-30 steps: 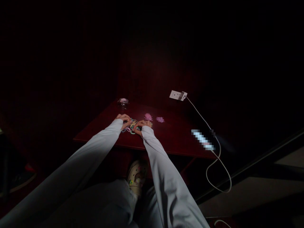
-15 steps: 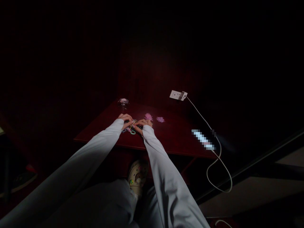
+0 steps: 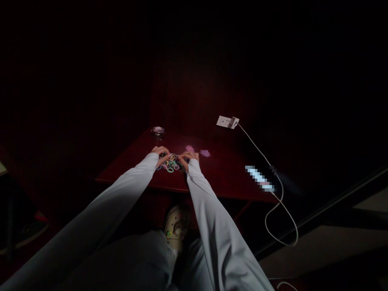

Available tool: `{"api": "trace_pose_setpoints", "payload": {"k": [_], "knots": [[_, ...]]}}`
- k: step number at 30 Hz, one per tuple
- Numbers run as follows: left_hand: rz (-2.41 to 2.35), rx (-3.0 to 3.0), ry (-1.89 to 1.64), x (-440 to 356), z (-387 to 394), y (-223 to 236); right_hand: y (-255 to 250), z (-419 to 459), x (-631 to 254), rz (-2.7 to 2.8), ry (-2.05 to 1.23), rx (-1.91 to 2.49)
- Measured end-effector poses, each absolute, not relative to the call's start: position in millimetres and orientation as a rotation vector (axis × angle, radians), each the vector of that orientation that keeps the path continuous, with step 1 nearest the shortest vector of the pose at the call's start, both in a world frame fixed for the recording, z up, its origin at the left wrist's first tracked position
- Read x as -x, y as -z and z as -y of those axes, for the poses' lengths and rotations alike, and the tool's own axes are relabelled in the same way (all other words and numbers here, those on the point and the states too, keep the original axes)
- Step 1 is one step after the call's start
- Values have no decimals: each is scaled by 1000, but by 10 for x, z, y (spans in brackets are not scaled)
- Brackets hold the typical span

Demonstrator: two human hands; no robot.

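A pile of small multicoloured hair ties [image 3: 170, 165] lies near the front edge of the dark red table [image 3: 130, 165]. At the pile's left side is my left hand [image 3: 161, 153], its thumb and fingers drawn together over the ties. My right hand [image 3: 188, 157] is on the other side, fingertips pinched close to the pile's right edge. Whatever either hand pinches is too small and dim to make out. Just behind my right hand sits a small pink heap [image 3: 189, 148], and a purple heap [image 3: 205, 153] lies to its right.
A clear jar [image 3: 157, 132] with something pink at its top stands at the back left. A white wall socket [image 3: 226, 121] holds a charger. Its white cable [image 3: 254, 143] runs down past a blurred-out bright device [image 3: 259, 178] at the table's right. My clog [image 3: 176, 226] shows below.
Half a second ago my fingertips nearly met over the pile. Since then my right hand has shifted right, uncovering more hair ties between the hands. My left hand stays about where it was.
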State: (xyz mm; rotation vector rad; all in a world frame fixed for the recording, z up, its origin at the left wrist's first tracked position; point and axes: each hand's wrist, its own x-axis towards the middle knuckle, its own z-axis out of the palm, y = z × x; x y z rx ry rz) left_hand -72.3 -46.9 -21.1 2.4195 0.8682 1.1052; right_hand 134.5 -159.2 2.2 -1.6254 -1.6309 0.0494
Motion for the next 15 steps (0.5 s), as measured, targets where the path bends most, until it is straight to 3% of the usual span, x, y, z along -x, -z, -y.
{"api": "trace_pose_setpoints", "payload": {"k": [7,15], "knots": [[-741,-2473,-1113,725,682,126,-120,1819,-1980,1171,96,1931],[-667,-2574,-987,771,835,31,-85,1826,-1889,1647,240,1937]]}}
